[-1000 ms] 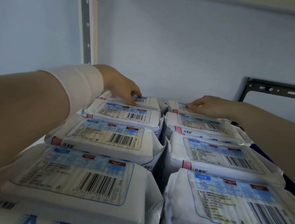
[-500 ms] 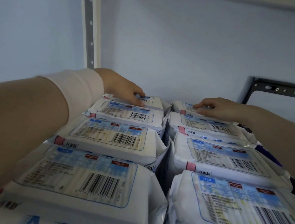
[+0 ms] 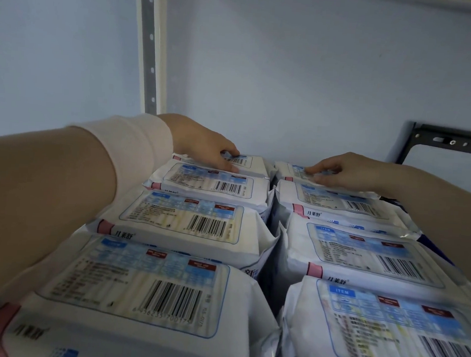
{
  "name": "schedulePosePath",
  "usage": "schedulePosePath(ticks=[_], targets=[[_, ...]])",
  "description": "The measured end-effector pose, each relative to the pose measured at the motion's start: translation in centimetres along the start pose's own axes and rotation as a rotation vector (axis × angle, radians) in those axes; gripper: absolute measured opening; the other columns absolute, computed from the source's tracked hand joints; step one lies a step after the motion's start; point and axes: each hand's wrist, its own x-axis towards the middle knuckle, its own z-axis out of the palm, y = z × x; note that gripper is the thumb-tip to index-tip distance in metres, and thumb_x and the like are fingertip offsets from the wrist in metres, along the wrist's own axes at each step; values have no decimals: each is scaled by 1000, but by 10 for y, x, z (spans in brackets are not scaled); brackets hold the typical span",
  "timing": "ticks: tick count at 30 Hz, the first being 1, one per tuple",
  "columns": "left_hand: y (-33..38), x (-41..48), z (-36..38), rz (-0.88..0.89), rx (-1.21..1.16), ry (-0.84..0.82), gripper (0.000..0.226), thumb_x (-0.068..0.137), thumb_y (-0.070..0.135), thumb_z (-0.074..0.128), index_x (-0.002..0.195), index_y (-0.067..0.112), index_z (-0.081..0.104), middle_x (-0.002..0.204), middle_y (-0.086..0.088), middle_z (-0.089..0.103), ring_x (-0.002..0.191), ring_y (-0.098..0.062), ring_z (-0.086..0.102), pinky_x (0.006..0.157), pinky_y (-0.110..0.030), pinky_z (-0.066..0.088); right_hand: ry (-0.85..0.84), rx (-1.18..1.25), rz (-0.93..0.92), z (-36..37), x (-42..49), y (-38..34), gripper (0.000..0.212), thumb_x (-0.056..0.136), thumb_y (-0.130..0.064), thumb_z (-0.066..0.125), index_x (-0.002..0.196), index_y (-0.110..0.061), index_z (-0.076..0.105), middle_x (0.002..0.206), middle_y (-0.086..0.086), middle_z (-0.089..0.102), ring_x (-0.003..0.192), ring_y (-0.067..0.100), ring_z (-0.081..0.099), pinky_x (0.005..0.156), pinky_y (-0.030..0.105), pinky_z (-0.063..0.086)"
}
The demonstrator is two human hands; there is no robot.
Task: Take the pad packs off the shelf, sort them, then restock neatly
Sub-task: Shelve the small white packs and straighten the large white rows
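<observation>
Hands barely moved: left hand (image 3: 203, 143), right hand (image 3: 347, 173), fingers (image 3: 224, 165) bent atop rearmost white, blue-labelled pad packs (image 3: 251, 164); grasp unclear.

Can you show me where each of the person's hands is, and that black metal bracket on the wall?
left hand (image 3: 203, 144): head view, back of the hand.
right hand (image 3: 350, 173): head view, back of the hand.
black bracket (image 3: 457, 141): head view, its horizontal bar.

Glossy plastic pad packs (image 3: 196, 226), crinkled.
</observation>
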Motion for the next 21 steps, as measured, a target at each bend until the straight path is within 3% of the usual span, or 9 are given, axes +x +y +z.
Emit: schedulePosePath(ticks=[7,11,15,21], targets=[[3,-2,1,-25,-6,-26,64,93,51,38,147,22,21,151,-2,27,136,-21,29,112,-38,23,9,-14,15,10,-2,-4,34,96,-35,44,129,-26,48,141,2,43,126,20,41,97,26,30],[9,-7,5,-61,18,-25,65,96,52,22,149,16,9,157,-4,10,143,-20,10,115,-35,8,27,-31,60,18,-6,-15,41,100,-39,27,134,-19,40,137,8,47,122,24,44,99,31,33],[21,-18,18,-123,37,50,70,94,56,12,149,13,0,157,-9,-4,144,-22,-5,114,-41,1,20,-159,73,29,-17,-28,56,99,-45,10,149,-19,14,157,6,6,145,22,3,117,41,2],[27,-19,36,-171,32,147,73,93,59,10,149,13,0,157,-9,-6,144,-23,-5,113,-55,-1,75,-222,102,43,-21,-36,60,99,-47,10,150,-15,7,157,8,-1,145,22,-4,115,43,-4]])
